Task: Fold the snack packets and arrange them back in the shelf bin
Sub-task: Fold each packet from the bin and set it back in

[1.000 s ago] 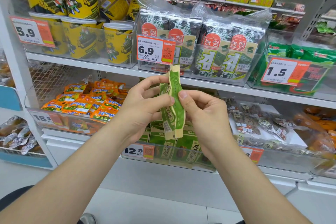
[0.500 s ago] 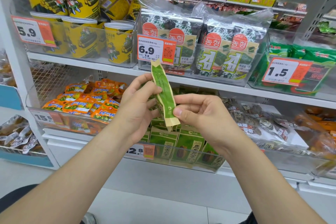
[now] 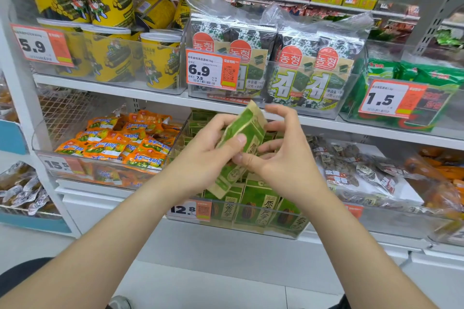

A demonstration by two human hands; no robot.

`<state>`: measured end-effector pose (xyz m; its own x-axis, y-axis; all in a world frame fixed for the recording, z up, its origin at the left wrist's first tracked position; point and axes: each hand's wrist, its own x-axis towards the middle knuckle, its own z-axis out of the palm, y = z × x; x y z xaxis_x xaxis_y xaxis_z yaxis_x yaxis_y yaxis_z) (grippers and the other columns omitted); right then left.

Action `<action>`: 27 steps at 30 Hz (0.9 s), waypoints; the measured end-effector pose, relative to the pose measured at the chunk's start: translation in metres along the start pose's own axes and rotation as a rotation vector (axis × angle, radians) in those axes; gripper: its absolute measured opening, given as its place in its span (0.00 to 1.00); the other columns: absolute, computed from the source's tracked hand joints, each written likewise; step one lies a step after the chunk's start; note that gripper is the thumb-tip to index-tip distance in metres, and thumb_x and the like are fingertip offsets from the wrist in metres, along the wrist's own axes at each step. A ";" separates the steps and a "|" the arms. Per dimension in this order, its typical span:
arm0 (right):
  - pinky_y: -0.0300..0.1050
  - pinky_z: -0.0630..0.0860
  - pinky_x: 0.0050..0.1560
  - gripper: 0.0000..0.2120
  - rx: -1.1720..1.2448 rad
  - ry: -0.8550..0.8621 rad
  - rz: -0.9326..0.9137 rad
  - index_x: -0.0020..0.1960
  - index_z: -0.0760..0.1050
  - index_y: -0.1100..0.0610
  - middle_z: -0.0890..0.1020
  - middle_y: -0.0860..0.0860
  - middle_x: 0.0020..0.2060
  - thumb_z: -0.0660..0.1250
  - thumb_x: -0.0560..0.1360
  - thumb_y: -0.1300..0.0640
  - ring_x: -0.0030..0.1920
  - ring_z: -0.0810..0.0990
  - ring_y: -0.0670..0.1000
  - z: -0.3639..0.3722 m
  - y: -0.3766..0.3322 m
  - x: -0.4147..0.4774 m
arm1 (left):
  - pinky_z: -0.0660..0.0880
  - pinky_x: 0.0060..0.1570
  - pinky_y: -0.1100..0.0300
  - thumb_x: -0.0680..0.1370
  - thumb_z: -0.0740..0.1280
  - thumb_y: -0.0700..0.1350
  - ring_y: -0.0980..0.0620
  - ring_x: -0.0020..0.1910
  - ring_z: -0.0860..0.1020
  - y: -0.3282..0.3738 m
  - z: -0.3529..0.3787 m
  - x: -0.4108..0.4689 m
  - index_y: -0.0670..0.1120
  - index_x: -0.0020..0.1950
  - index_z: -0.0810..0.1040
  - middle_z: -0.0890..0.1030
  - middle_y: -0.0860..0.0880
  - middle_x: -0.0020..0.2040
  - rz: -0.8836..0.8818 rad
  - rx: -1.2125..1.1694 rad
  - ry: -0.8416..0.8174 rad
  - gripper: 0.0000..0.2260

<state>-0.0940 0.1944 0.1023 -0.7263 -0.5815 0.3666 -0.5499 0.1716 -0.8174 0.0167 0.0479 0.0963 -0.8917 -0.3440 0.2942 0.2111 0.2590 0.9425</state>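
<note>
The left grip (image 3: 208, 155) is clasping a green snack packet (image 3: 247, 128), thumb pressing across its face, and is holding it tilted in the air just above and in front of the clear shelf bin (image 3: 251, 231). The right grip (image 3: 283, 160) is pinching the packet's lower part between thumb and middle fingers, with the forefinger lifting free. The fold seems to be under way rather than finished: the packet appears to be creasing along its length, yet its tan top end is jutting loose. To do this well, the right grip should be running along the crease from the middle outward and flattening it firmly so the wrapper is not springing back. The left should be steadying the packet without crushing what is inside. The matching packets (image 3: 258, 206) are standing upright in rows in the bin, so the folded one is probably wanting the same upright, label-forward placing, eased into a gap without toppling its neighbours.
</note>
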 end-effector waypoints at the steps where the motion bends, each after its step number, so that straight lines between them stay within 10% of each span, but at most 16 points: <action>1: 0.53 0.81 0.58 0.41 -0.057 -0.013 0.004 0.72 0.66 0.33 0.73 0.46 0.64 0.84 0.67 0.49 0.57 0.80 0.51 -0.003 0.002 0.001 | 0.79 0.57 0.56 0.87 0.64 0.45 0.57 0.56 0.83 -0.004 -0.003 -0.001 0.53 0.71 0.76 0.85 0.55 0.58 0.109 0.251 -0.032 0.12; 4: 0.52 0.72 0.70 0.27 -0.137 -0.012 -0.063 0.69 0.76 0.36 0.77 0.44 0.65 0.76 0.73 0.54 0.68 0.75 0.53 -0.010 0.006 0.005 | 0.73 0.49 0.68 0.87 0.65 0.45 0.64 0.50 0.80 -0.005 -0.006 -0.003 0.56 0.75 0.77 0.82 0.69 0.52 0.257 0.585 -0.111 0.16; 8: 0.51 0.85 0.56 0.21 0.091 -0.128 -0.059 0.67 0.82 0.50 0.90 0.46 0.47 0.79 0.76 0.59 0.49 0.89 0.50 -0.026 0.006 0.008 | 0.79 0.59 0.60 0.84 0.70 0.48 0.64 0.59 0.82 -0.003 -0.019 0.000 0.57 0.72 0.79 0.85 0.65 0.59 0.255 0.571 -0.096 0.16; 15: 0.46 0.82 0.38 0.07 0.084 0.029 -0.052 0.40 0.85 0.54 0.85 0.47 0.32 0.79 0.76 0.57 0.35 0.84 0.49 -0.019 0.009 0.009 | 0.84 0.50 0.47 0.83 0.68 0.57 0.59 0.49 0.86 -0.005 -0.036 0.006 0.53 0.59 0.85 0.88 0.58 0.48 0.042 0.544 -0.163 0.11; 27: 0.46 0.84 0.48 0.08 0.276 -0.117 -0.013 0.57 0.87 0.55 0.90 0.52 0.45 0.72 0.81 0.55 0.46 0.88 0.50 -0.025 0.001 0.007 | 0.81 0.50 0.60 0.82 0.73 0.46 0.60 0.50 0.86 -0.016 -0.041 0.017 0.51 0.60 0.89 0.89 0.59 0.49 0.183 0.395 -0.007 0.09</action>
<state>-0.1098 0.2110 0.1152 -0.6585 -0.6726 0.3376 -0.4147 -0.0501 -0.9086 0.0144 0.0005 0.0925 -0.8566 -0.2549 0.4486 0.1974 0.6414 0.7414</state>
